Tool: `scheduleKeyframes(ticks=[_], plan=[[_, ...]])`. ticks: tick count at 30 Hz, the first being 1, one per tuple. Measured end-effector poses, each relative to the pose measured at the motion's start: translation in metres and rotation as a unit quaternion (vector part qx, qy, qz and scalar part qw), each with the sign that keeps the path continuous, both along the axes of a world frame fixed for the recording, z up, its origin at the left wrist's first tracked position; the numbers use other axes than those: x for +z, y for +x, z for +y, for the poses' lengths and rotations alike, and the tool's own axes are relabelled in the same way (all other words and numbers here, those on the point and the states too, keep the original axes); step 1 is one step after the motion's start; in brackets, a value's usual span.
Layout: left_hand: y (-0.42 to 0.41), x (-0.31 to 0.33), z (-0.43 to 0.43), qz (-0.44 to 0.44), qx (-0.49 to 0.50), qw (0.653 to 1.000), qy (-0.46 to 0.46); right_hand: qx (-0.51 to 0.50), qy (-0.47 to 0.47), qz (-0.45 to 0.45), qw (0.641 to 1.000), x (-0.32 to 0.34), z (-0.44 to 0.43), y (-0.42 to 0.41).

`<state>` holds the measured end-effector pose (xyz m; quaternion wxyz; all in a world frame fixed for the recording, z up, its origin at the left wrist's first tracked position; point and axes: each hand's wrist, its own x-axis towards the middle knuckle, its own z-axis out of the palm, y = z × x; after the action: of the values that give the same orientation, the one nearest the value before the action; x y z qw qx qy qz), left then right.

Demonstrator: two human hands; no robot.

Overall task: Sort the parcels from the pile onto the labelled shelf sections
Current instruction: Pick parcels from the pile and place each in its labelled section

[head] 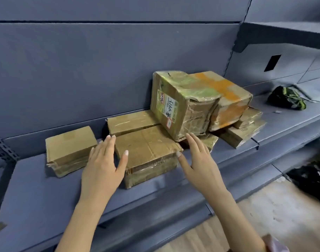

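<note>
1. Task item: the flat parcel point(148, 150) lies on the shelf point(37, 188) at the front of the pile, top face up. Its long axis runs left to right, roughly parallel to the shelf's front edge.
2. Left hand point(103, 166): positioned at the parcel's left short end. The fingers are straight and slightly spread along that side, the thumb reaches over the top left edge, and nothing is gripped.
3. Right hand point(199, 160): positioned at the right short end. The fingers are extended and relaxed, the thumb tip is at the front right corner, and nothing is held.
4. Governing relation: the parcel lies directly between the two palms, one hand at each short end and both about equally near. A two-handed squeeze along the long axis is the likely next step.
5. Contact: from this angle, whether either hand actually touches the cardboard cannot be told.
6. Neighbours: the small parcel point(70, 148) sits just beside the left hand's outer side. The rear parcel point(130, 121) lies behind the flat one. The tilted labelled parcel point(181, 106) has its lower corner close to the flat parcel's rear right corner.
7. Caution: lifting the flat parcel may disturb that tilted one. Draw it forward first.
</note>
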<state>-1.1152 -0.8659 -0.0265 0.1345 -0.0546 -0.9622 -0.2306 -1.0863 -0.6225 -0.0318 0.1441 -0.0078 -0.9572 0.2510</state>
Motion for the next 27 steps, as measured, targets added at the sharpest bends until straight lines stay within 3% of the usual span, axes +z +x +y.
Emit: scheduleKeyframes(ticks=[7, 19, 27], plan=[[0.007, 0.014, 0.057, -0.006, 0.021, 0.999, 0.032, 0.006, -0.022, 0.021, 1.0, 0.014, 0.055, -0.013], [-0.026, 0.04, 0.117, -0.002, -0.028, 0.991, 0.131, -0.055, -0.073, 0.107, 0.99, 0.041, 0.105, -0.056], [-0.058, 0.059, 0.15, -0.02, -0.054, 0.977, 0.204, -0.056, -0.073, 0.093, 0.991, 0.054, 0.123, -0.093]])
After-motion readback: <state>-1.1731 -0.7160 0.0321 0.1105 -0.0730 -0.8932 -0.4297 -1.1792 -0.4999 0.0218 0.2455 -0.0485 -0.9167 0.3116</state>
